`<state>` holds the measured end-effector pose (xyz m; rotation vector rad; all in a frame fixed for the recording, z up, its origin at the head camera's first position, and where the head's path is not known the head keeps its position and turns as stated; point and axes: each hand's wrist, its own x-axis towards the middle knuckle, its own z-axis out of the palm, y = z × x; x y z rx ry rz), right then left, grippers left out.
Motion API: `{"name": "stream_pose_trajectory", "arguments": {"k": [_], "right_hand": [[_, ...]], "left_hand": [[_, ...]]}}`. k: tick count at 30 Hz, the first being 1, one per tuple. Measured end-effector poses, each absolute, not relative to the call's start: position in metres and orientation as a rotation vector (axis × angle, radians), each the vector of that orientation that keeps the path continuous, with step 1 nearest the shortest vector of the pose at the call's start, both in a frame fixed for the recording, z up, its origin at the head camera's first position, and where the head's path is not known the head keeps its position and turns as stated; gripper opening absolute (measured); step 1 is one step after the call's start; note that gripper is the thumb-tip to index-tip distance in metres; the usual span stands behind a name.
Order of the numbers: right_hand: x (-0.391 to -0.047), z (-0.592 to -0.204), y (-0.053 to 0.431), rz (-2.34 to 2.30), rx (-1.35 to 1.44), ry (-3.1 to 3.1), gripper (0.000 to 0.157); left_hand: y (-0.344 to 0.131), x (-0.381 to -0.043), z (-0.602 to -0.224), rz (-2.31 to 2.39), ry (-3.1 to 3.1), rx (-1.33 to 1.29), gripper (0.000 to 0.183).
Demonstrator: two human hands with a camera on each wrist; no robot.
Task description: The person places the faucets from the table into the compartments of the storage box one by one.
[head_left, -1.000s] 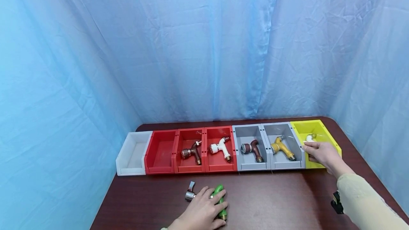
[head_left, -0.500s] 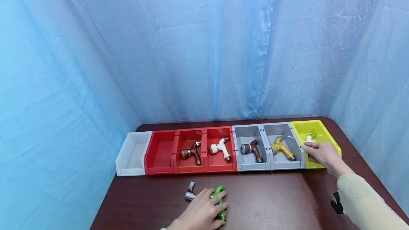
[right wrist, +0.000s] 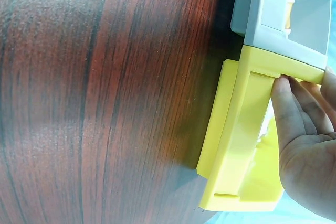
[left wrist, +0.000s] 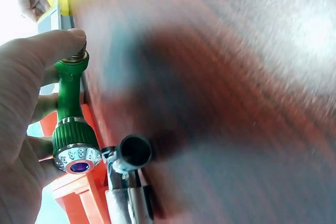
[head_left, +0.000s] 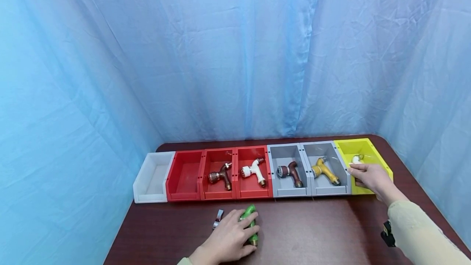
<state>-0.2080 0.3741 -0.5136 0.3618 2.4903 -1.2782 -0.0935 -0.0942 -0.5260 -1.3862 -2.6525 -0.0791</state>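
My left hand point(head_left: 233, 234) grips a green faucet point(head_left: 252, 225) just above the table in front of the bins. In the left wrist view the thumb lies on its brass threaded end, and the fingers wrap behind the green body point(left wrist: 69, 95). A chrome faucet point(left wrist: 128, 198) lies right beside it, partly hidden by this hand in the head view. At the far right, my right hand point(head_left: 373, 179) pinches the side wall of the yellow bin point(right wrist: 247, 129), fingers inside and thumb at the rim. A white faucet point(head_left: 357, 159) in that bin is mostly hidden behind this hand.
Bins stand side by side along the table's back: a white bin point(head_left: 151, 197), red bins point(head_left: 184, 195) and grey bins point(head_left: 292, 191). Brown point(head_left: 224, 175), white point(head_left: 255, 171), maroon point(head_left: 292, 173) and yellow faucets point(head_left: 324, 171) lie in some. Blue curtains point(head_left: 235, 52) surround the dark table point(head_left: 312, 232).
My left hand has shifted slightly away from me and left with the green faucet, now covering more of the chrome faucet. The right hand stays in place at the yellow bin.
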Motion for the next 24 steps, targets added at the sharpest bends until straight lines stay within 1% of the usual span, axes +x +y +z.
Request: {"name": "stream_pose_trajectory", "arguments": {"k": [15,24], "right_hand": [[-0.207,-0.512,0.373,-1.293,0.351,2.486,0.080],[-0.207,-0.510,0.372,-1.309,0.347,2.477,0.078]], "left_hand": [[-0.110,-0.108,-0.508,-0.101,-2.744,-1.269,0.045],[-0.119,-0.115,-0.496,-0.118,-2.782,-1.168,0.051]]}}
